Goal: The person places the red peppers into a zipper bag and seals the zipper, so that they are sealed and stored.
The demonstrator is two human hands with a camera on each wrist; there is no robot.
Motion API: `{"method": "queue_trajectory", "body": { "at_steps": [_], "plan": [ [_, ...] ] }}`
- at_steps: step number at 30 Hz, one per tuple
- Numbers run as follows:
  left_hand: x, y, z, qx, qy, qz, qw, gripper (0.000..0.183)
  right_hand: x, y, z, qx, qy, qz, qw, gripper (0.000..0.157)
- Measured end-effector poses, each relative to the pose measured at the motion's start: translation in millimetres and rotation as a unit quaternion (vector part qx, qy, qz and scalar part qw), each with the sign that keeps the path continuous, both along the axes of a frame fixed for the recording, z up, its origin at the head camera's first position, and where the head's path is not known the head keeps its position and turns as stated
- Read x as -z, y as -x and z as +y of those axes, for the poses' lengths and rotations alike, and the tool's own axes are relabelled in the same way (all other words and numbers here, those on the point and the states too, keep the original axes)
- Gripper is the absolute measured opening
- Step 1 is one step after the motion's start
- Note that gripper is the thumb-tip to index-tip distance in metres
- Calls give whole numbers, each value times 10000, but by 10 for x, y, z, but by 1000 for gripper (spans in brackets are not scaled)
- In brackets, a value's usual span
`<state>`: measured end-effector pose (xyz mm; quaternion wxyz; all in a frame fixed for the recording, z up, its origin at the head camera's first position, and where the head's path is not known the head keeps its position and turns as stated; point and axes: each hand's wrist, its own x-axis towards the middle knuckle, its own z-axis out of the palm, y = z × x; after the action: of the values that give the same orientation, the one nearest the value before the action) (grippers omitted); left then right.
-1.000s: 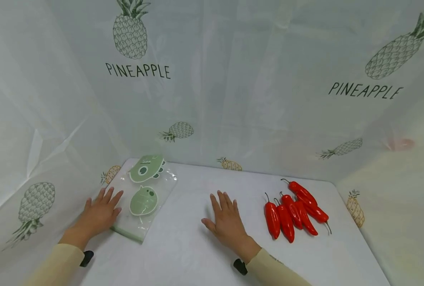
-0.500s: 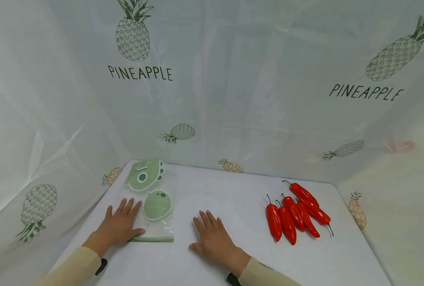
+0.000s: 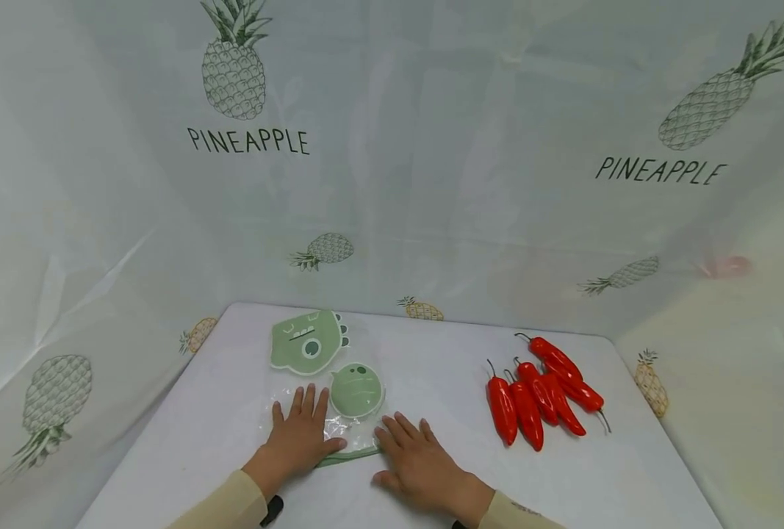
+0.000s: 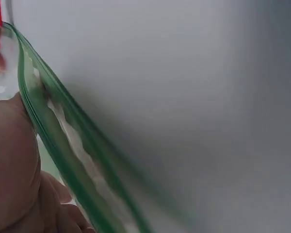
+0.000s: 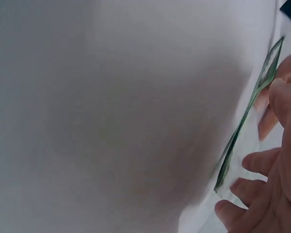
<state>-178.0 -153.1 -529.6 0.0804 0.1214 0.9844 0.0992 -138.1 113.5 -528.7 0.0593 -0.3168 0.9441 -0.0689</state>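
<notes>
A clear zip bag (image 3: 355, 391) printed with green cartoon dinosaurs lies on the white table in the head view. My left hand (image 3: 296, 435) rests on its lower left part, fingers spread and straight, thumb near the green zip edge. At the bag's lower right corner is my right hand (image 3: 423, 464), palm down with fingers extended. Close up in the left wrist view, the two green zip strips (image 4: 47, 141) stand apart, the mouth parted between them. The right wrist view shows the green edge (image 5: 247, 109) beside the right hand's fingers (image 5: 259, 162), with a small gap at its upper end.
Several red chili peppers (image 3: 529, 411) lie in a loose group on the right of the table (image 3: 186, 441). A white curtain (image 3: 431, 184) printed with pineapples closes off the back and both sides.
My left hand has slid right across the table, and the bag has moved with it from the left toward the middle. My right hand has come nearer the front, now at the bag's corner.
</notes>
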Motion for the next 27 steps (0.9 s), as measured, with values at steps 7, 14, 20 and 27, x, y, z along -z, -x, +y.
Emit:
{"method": "queue_trajectory", "body": {
  "at_steps": [7, 14, 20, 27],
  "plan": [
    [10, -83, 143, 208, -219, -177, 9994, 88, 45, 152, 306, 229, 55, -449, 9987, 75],
    [-46, -260, 138, 659, -312, -452, 9963, 76, 8, 370, 530, 587, 192, -374, 9974, 70],
    [-56, -472, 300, 1140, -557, -346, 9913, 78, -12, 544, 565, 853, 274, -198, 9958, 72],
    [3, -548, 495, 1382, -447, -75, 9894, 85, 84, 684, 540, 1023, 65, -102, 9947, 88]
  ]
}}
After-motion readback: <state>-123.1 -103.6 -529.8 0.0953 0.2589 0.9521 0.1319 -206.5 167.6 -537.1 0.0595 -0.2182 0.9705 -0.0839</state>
